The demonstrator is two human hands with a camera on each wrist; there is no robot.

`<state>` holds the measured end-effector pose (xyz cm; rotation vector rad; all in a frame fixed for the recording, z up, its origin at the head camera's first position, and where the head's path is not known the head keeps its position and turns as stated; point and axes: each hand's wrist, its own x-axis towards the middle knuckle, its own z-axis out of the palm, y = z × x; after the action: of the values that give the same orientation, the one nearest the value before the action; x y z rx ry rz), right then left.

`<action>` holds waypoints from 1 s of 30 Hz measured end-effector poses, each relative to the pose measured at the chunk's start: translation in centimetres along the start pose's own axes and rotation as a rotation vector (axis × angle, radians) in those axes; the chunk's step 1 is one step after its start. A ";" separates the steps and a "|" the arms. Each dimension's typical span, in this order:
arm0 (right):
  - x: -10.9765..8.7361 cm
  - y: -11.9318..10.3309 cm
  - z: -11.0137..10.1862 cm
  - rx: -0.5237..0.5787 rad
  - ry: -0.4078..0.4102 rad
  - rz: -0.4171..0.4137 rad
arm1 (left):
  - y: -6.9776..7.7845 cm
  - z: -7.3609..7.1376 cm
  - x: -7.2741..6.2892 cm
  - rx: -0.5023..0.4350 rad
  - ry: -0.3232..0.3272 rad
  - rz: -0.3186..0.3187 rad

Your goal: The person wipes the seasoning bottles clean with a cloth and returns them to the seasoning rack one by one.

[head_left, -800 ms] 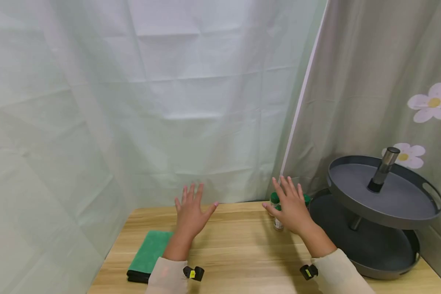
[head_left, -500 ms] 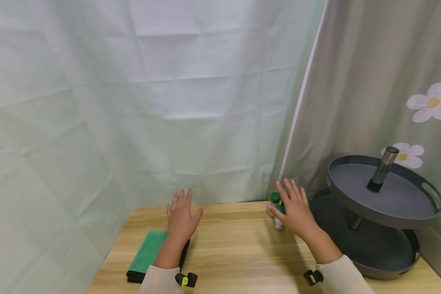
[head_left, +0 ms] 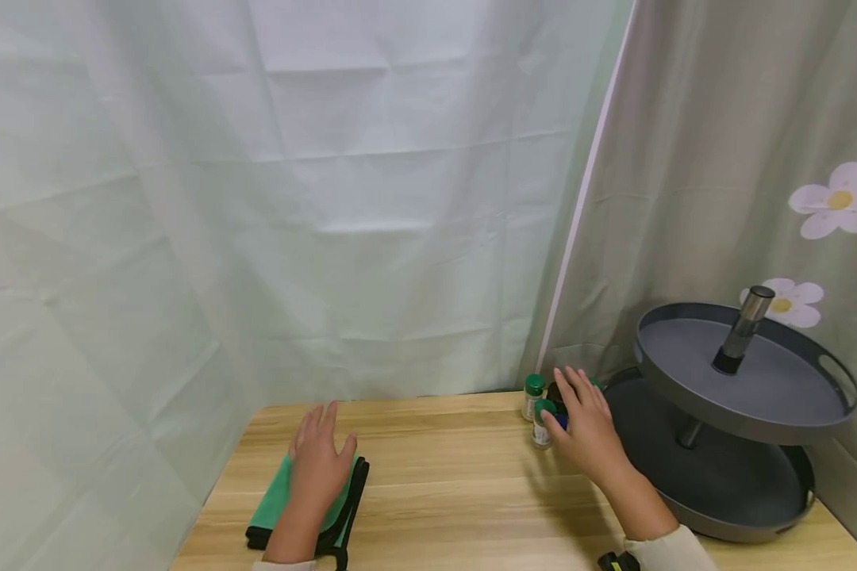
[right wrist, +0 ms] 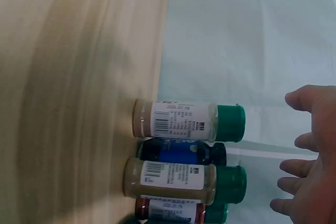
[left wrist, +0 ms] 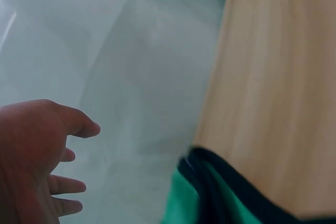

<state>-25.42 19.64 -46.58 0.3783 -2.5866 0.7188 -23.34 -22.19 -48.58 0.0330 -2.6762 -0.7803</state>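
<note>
My left hand [head_left: 317, 468] is over the folded green cloth [head_left: 274, 500] with black edging, its fingers extended. In the left wrist view that hand [left wrist: 34, 156] holds nothing, and a corner of the cloth [left wrist: 181, 198] shows below. My right hand [head_left: 589, 432] hovers by a group of spice jars with its fingers spread. Two green-capped jars [head_left: 533, 396] show to its left; others are partly hidden behind it. The right wrist view has the hand [right wrist: 310, 156] apart from the caps, facing a jar [right wrist: 184, 120], a blue-labelled bottle [right wrist: 181, 152] and more jars.
A grey two-tier round tray [head_left: 746, 373] with a metal post stands on the right of the wooden table [head_left: 443, 476]. Pale curtains [head_left: 400, 238] hang behind and to the left; a flowered curtain [head_left: 685, 198] hangs behind the tray.
My left hand has moved left and toward me, over the cloth. My right hand has shifted slightly right and down, so more of the jars shows.
</note>
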 end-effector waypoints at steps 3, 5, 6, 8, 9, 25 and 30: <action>-0.5 0.3 -0.1 0.011 0.009 0.013 | -1.0 -0.2 -0.6 0.008 -0.029 -0.042; -0.8 0.5 -0.2 0.019 0.010 0.029 | -1.6 -0.4 -0.8 0.022 -0.051 -0.070; -0.9 0.7 -0.2 0.023 0.010 0.040 | -1.9 -0.4 -0.9 0.032 -0.063 -0.083; -1.2 0.8 -0.4 0.031 0.010 0.061 | -2.4 -0.4 -1.0 0.054 -0.082 -0.115; -1.3 0.9 -0.4 0.032 0.012 0.072 | -2.6 -0.5 -1.1 0.066 -0.092 -0.132; -2.8 2.3 -0.4 0.060 0.030 0.267 | -5.2 0.2 -2.2 0.181 -0.273 -0.343; -3.0 2.6 -0.2 0.072 0.007 0.305 | -5.4 0.4 -2.7 0.197 -0.283 -0.350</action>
<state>-23.74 22.28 -48.94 -0.0010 -2.6462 0.9156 -21.39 -26.23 -52.61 0.4855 -3.0561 -0.6553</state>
